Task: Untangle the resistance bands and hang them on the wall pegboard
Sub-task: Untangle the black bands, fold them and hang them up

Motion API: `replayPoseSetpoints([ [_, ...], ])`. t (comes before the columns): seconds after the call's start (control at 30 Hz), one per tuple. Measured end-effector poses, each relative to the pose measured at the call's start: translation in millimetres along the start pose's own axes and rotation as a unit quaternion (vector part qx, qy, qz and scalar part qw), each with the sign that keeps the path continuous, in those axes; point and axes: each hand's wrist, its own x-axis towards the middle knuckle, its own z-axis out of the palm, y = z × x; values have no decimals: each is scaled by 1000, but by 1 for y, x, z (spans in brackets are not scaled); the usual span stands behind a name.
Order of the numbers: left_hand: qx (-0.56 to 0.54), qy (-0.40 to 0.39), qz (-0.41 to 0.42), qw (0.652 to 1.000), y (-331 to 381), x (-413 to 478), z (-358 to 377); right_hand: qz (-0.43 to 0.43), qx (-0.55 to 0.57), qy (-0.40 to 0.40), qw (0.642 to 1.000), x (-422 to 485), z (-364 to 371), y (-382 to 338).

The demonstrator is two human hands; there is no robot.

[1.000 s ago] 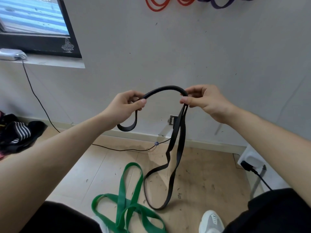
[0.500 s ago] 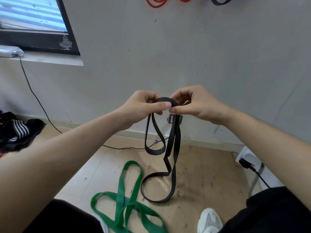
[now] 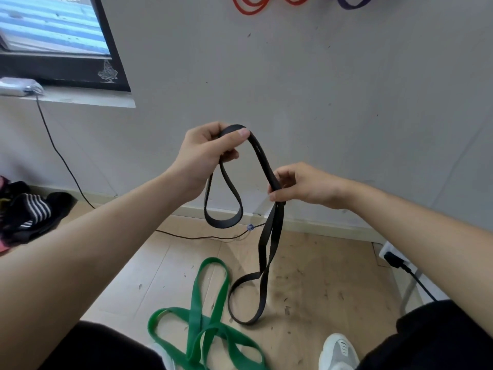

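Observation:
A long black resistance band point(image 3: 269, 244) hangs in front of the grey wall. My left hand point(image 3: 205, 153) grips its top fold, thumb on top, and a short loop dangles below that hand. My right hand point(image 3: 301, 185), lower and to the right, pinches the doubled strands; beneath it they trail down in a twisted loop that reaches the floor. A green band point(image 3: 202, 316) lies tangled on the floor near my feet. Red bands point(image 3: 248, 6) and a purple band point(image 3: 354, 2) hang on the wall at the top edge.
A window with a sill point(image 3: 80, 98) is at upper left, with a cable point(image 3: 61, 156) running down to the floor. Dark clothes point(image 3: 26, 212) lie at left. A white power strip with a black plug point(image 3: 394, 259) sits at right. My white shoe point(image 3: 338, 351) is at the bottom.
My hands, close together half a second ago, have parted: the left rose with the fold, the right slid down the strands. The short loop under the left hand hangs longer.

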Motion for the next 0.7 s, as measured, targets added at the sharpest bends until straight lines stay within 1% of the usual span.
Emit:
replayPoseSetpoints([
  [0.13, 2, 5, -22, 1000, -4, 2, -9, -12, 49, 4, 999, -5, -5, -4],
  [0.2, 16, -5, -45, 999, -8, 3, -17, -21, 76, 9, 997, -10, -11, -7],
  [0.33, 54, -57, -100, 992, -16, 2, -25, -53, 144, 41, 987, -17, -20, -14],
  [0.43, 87, -107, -108, 985, -16, -3, -18, -80, 186, 80, 976, -18, -23, -22],
  [0.5, 91, -135, -102, 981, -14, -5, -12, -91, 179, 90, 975, -19, -22, -27],
  [0.6, 81, -171, -91, 978, -9, -7, -1, -101, 146, 76, 981, -21, -15, -33],
  [0.7, 78, -177, -76, 978, -6, -9, 9, -96, 126, 51, 986, -20, -6, -34],
])
